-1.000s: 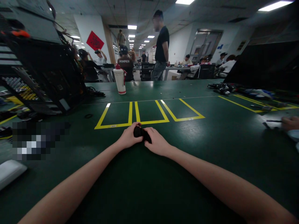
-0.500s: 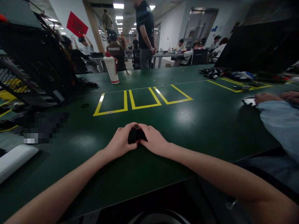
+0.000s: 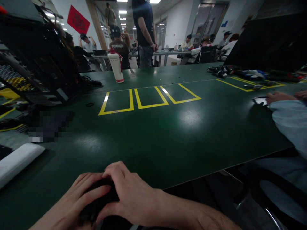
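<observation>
Both of my hands are wrapped around a dark black object [image 3: 99, 198] near the front edge of the green table [image 3: 182, 147]. My left hand [image 3: 76, 199] curves over its left side, fingers bent across the top. From the right, my right hand [image 3: 134, 193] grips it, with the thumb below and the fingers above. The fingers cover much of the object, and its kind cannot be made out. The two hands meet at its upper side.
Yellow tape outlines [image 3: 117, 111] mark the table ahead. Behind them stands a white cup [image 3: 116, 67] with a red lid. A black computer case [image 3: 40, 64] and a white object [image 3: 21, 163] are at left. A person's sleeve [image 3: 290, 116] is at right; cables [image 3: 220, 71] lie farther back.
My hands and the black object have come nearer to me and leftward, from mid-table to the table's front edge. The view has shifted slightly.
</observation>
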{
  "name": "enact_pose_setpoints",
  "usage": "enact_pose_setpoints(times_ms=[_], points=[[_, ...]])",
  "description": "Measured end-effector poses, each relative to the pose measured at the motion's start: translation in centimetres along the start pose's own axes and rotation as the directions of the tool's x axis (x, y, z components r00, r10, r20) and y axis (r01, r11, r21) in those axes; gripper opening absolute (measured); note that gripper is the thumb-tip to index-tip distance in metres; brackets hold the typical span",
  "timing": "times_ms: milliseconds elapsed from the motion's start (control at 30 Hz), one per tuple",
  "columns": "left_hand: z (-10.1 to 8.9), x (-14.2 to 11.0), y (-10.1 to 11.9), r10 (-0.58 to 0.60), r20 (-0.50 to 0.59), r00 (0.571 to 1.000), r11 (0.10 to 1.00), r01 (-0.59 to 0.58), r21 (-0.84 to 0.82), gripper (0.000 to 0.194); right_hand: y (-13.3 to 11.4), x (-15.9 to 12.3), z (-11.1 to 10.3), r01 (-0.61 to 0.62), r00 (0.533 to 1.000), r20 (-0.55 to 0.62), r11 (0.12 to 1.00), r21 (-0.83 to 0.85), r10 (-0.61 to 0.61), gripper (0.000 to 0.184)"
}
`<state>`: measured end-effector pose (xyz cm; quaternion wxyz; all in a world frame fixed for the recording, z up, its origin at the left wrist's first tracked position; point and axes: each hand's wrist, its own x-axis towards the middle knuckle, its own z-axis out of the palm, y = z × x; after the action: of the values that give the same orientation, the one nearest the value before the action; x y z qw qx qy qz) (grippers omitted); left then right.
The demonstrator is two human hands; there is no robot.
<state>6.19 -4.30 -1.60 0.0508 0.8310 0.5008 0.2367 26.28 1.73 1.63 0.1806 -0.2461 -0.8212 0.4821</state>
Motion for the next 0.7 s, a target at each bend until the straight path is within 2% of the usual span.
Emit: enact_pose_setpoints(times_ms=[100, 233, 533, 700], points=[[0.3, -1.2, -0.7, -0.004, -0.045, 0.999, 0.999, 0.003, -0.032, 0.039, 0.3, 1.2, 1.2, -0.034, 0.999, -0.035, 0.995, 0.097, 0.038, 0.061], [0.5, -2.0, -1.3, -0.116, -0.067, 0.991, 0.992, 0.111, -0.064, 0.038, 0.7, 2.2, 2.3, -0.027, 0.997, -0.073, 0.984, 0.178, 0.040, 0.060], [0.2, -1.8, -0.4, -0.267, -0.129, 0.955, 0.961, 0.255, -0.104, 0.036, 1.0, 2.6, 3.1, 0.034, 0.998, -0.063, 0.998, 0.054, -0.031, 0.068], [-0.6, -1.3, -0.2, -0.345, -0.078, 0.935, 0.930, 0.329, -0.162, 0.041, 1.0, 2.1, 2.9, 0.015, 0.999, -0.043, 0.995, 0.095, -0.011, 0.052]])
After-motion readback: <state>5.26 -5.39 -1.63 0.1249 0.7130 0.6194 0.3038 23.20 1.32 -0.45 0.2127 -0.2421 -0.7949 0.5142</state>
